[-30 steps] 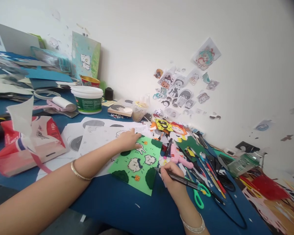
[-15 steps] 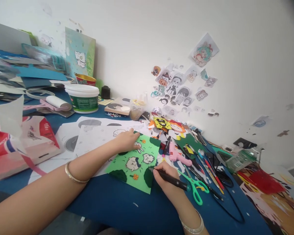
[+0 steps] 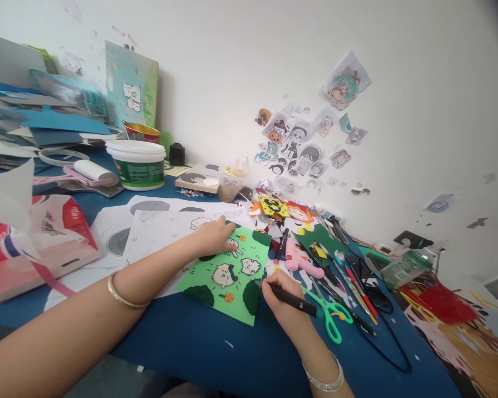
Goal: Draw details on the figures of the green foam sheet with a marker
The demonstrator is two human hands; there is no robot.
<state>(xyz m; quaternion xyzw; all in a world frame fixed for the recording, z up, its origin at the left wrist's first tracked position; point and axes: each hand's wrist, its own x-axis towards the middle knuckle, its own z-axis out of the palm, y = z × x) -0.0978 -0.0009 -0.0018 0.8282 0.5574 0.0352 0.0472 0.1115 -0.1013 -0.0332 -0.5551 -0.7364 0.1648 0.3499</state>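
A bright green sheet of paper (image 3: pixel 209 279) lies tilted on the blue table, with cartoon animals, orange flowers and dark green bush shapes on it. Across its upper left edge rests my left hand (image 3: pixel 216 239), thumb and fingers apart, pressing the sheet down; part of the fingers is hidden. My right hand (image 3: pixel 283 298) grips a black marker (image 3: pixel 292 299) with a teal end, at the sheet's right edge. The marker's tip is by the dark green bush in the lower right corner. Green-handled scissors (image 3: pixel 332 315) lie just right of this hand.
A pink glue gun (image 3: pixel 301 261), pens and paper scraps crowd the right side. Drawn white sheets (image 3: pixel 149 237) lie under my left forearm. Further left are a red and white tissue pack (image 3: pixel 62 243) and a white and green tub (image 3: pixel 136 166). A black cable (image 3: pixel 398 354) curves at the right.
The marker tip has shifted slightly right, from over the bush shape toward the sheet's edge. My left hand keeps its place on the sheet. The whole view has shifted slightly.
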